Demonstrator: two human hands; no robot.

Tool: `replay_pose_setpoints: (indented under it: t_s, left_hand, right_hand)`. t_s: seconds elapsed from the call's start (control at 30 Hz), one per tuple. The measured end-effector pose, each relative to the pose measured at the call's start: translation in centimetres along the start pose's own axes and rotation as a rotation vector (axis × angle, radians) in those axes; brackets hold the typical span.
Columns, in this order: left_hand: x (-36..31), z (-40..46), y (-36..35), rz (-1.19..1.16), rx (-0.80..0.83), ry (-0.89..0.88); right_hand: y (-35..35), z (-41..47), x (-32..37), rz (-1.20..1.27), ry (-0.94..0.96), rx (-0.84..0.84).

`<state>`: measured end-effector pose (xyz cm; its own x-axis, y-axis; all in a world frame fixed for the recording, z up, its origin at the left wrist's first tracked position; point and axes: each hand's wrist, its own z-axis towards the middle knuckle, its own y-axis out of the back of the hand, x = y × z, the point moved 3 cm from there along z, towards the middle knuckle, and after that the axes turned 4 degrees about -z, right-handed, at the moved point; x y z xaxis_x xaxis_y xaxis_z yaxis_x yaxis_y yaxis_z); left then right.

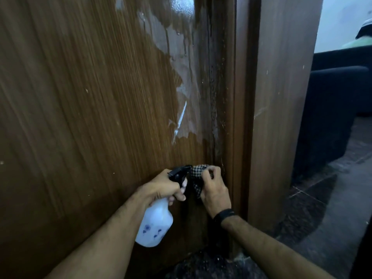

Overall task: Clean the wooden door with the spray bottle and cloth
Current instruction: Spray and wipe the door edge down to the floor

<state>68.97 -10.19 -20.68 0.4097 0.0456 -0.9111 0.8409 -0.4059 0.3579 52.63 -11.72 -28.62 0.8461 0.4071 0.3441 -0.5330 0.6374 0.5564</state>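
Door: wooden door fills the left and centre of the view; a wet, glossy patch runs down its right part near the edge, with drips trailing below it. Judged to be sprayed liquid not yet wiped.
Bottle: spray bottle, white body with small blue marks and a black trigger head, is low and near, just in front of the door's lower right part. Nozzle points toward the door and the cloth, apparently so liquid lands where wiping is due.
Left grip: left hand has its fingers curled round the bottle neck under the trigger head; one finger lies at the trigger. Whether the trigger is pressed cannot be told.
Cloth: checked cloth is bunched against the door near its right edge, just right of the nozzle and below the wet patch.
Right grip: right hand has its fingers curled over the cloth, pinching it against the wood; a dark wristband sits at the wrist.
Arm pose: both forearms reach forward and up from the near edge, converging so the hands are almost touching.
Frame: door frame stands right of the door.
Surroundings: dark floor and a dark sofa lie far right.
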Motion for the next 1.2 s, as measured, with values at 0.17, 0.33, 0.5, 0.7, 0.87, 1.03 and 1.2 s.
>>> replay_pose_setpoints:
  t_s: [0.17,0.33,0.5,0.7,0.87,1.03,1.2]
  left_hand:
    - [0.4,-0.3,0.0,-0.003,0.018,0.011]
    - [-0.3,-0.1,-0.2,-0.032,0.019,-0.025]
    - [-1.0,-0.3,-0.3,-0.04,-0.012,-0.027]
    - [-3.1,-1.3,1.0,-0.175,-0.173,-0.086]
    - [-6.7,-2.5,2.0,-0.294,-0.307,-0.18]
    - [-9.9,-3.5,2.6,-0.305,-0.396,-0.245]
    - [-11.1,-4.3,2.5,-0.22,-0.41,-0.217]
  right_hand:
    - [-0.1,-1.0,-0.6,0.065,-0.033,0.077]
    - [4.1,5.2,2.0,0.115,-0.024,-0.189]
    - [3.8,5.4,2.4,0.091,-0.014,-0.22]
    - [2.5,2.4,0.8,0.087,-0.036,-0.042]
    - [5.5,5.2,2.4,0.181,-0.055,-0.215]
    - [7.7,8.8,4.6,0.239,-0.051,-0.403]
    - [8.4,10.3,6.4,0.275,-0.047,-0.508]
